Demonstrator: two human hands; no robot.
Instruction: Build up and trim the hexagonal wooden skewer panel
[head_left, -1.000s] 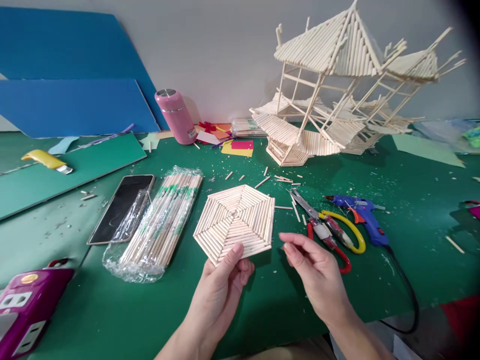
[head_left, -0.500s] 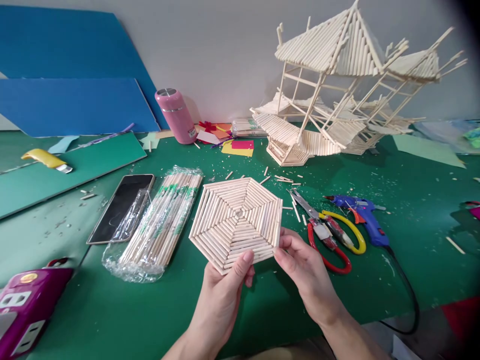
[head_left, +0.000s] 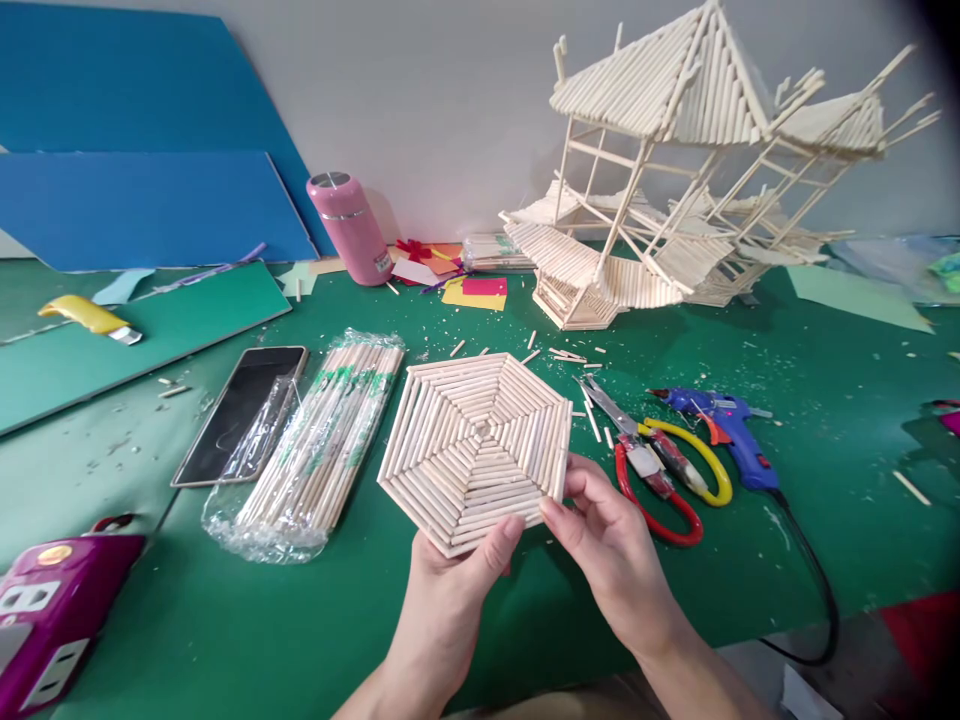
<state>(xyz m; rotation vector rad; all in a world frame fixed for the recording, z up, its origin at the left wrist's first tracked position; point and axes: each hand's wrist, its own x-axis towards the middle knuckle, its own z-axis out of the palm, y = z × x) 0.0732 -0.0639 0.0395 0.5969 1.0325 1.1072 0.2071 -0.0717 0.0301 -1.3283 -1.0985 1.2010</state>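
Note:
Between my hands is a hexagonal panel [head_left: 480, 440] made of pale wooden sticks laid in rings round a small centre. My left hand [head_left: 457, 600] pinches its lower edge, thumb on top and fingers mostly hidden beneath. At the lower right corner, my right hand [head_left: 611, 545] grips the panel between thumb and fingers. The panel is held above the green table, tilted toward me. Pliers with one red and one yellow handle [head_left: 660, 475] lie just right of my right hand. Beyond them rests a blue glue gun [head_left: 720, 425] with a black cord.
A stick-built pavilion model [head_left: 660, 180] stands at the back right. To the left lie bagged wooden sticks [head_left: 322, 440], a phone [head_left: 232, 420], a purple power strip [head_left: 67, 610] and a yellow utility knife [head_left: 90, 317]. A pink bottle [head_left: 351, 230] stands near the wall. Stick scraps [head_left: 570, 356] litter the table.
The panel has turned slightly and come a little nearer, its right side shifting right. My left thumb is a bit further right along the edge. Both hands keep their hold.

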